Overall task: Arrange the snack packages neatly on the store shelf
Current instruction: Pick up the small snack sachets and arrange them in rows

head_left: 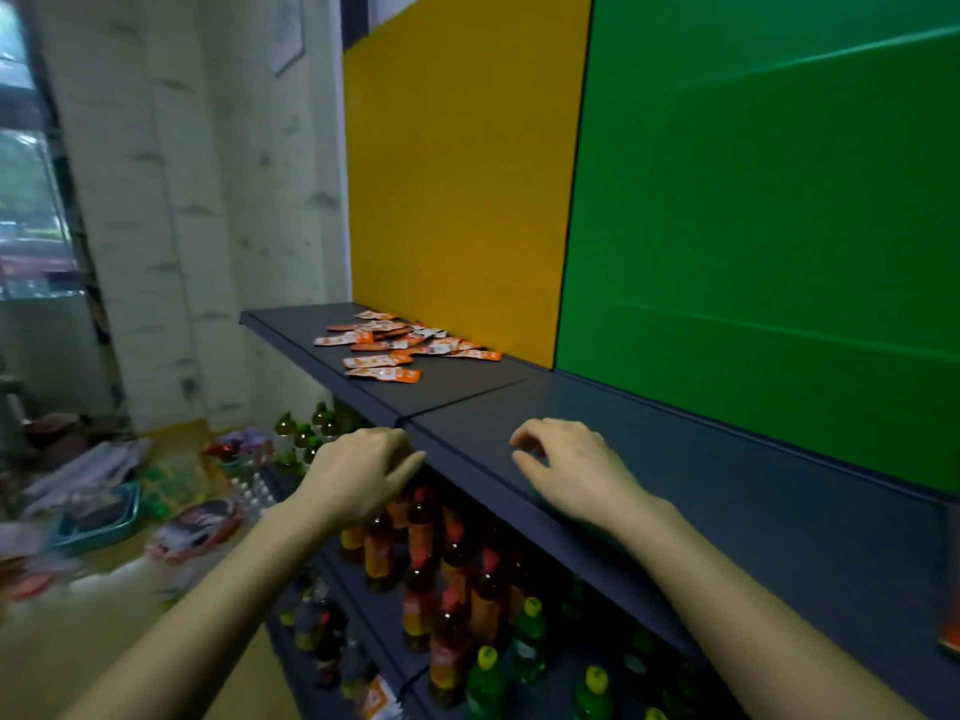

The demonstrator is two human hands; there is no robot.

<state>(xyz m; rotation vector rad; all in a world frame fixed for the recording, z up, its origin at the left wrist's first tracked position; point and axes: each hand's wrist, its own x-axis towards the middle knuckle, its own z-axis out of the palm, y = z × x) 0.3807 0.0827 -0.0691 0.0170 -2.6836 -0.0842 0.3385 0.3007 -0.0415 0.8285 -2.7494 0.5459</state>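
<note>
Presently we find both hands empty, poised at the front of a dark grey shelf [675, 459]. Our left hand [358, 475] sits at the shelf's front lip, just at the seam where two shelf sections meet, fingers curled loosely and holding nothing. Our right hand [571, 470] hovers over or rests lightly on the bare shelf top — contact cannot be confirmed — with fingers bent and slightly parted, likewise gripping nothing.

The snack packages [400, 345] — small flat orange-and-white sachets — lie in a loose, untidy scatter on the shelf section beyond and to the left of our left hand, well apart from both hands, close to the back panel. They overlap at assorted angles; no row is formed.

Behind the sachets stands a yellow back panel [457, 174]; behind our right hand, a green back panel [769, 200]. The shelf surface ahead of the right hand is plain.

Below both hands, lower shelves carry upright bottles [452, 579], some of amber drink with red caps, some green with yellow caps. One orange-and-white sachet [379, 698] lies on the lowest level, beneath our left forearm.

Left of the left hand, the floor is cluttered with assorted packets and a teal tray [98, 527], blurred. A pale wall [208, 200] and a window [26, 174] lie beyond.
</note>
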